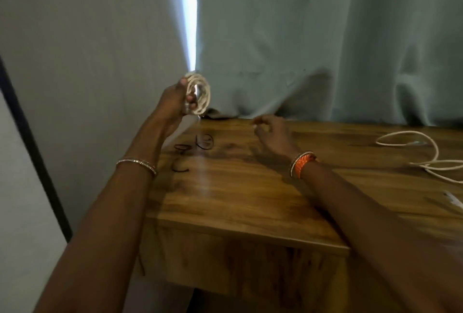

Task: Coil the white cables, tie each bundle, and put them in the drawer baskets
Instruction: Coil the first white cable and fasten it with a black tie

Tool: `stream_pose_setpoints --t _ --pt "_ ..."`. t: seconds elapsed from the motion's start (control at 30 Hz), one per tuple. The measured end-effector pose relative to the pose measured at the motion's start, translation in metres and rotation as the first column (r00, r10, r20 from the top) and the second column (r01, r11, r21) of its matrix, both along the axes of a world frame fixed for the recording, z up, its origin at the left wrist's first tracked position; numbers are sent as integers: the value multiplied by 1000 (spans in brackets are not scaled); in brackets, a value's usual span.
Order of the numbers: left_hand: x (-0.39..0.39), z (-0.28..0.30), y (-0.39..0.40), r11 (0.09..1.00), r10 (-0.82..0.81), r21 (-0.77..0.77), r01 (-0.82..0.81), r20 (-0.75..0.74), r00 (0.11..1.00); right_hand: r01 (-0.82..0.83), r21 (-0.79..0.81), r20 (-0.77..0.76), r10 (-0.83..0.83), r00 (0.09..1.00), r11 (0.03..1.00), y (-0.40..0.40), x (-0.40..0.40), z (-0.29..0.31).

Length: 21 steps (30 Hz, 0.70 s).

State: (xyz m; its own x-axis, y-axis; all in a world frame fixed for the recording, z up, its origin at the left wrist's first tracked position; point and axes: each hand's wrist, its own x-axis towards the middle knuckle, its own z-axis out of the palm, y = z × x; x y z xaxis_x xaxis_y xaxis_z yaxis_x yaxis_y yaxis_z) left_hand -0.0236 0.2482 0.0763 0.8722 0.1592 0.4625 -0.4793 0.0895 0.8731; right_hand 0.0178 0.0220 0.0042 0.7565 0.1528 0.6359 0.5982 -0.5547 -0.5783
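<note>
Above desk's (pixel 250 187) far left corner: left hand (pixel 175 102) grips coiled white cable (pixel 200 94), held upright before curtain (pixel 300 36). Right hand (pixel 271 132) hovers over desk, fingers loosely curled, holding nothing visible; hands apart. Dark ties (pixel 198 143) lie on desk below coil. Loose white cable (pixel 421 152) sprawls at right edge.

Table (pixel 250 200): wood, glossy, smooth. Curtain (pixel 300 36): matt cloth. Cables (pixel 413 152): white, smooth. Bangle (pixel 136 163): shiny metal.
</note>
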Motion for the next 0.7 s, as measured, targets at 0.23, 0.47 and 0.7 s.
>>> stream_pose_setpoints --t 0.23,0.47,0.7 --pt "11 -40 53 976 216 19 -216 -47 975 11 -317 29 -2 1000 948 89 0 -5" --pt "36 -67 66 977 159 -95 -189 -254 954 73 -490 42 -61 997 869 124 16 -17" --pt "39 -70 67 974 171 -105 -198 -226 959 72 -368 95 -40 995 927 120 25 -18"
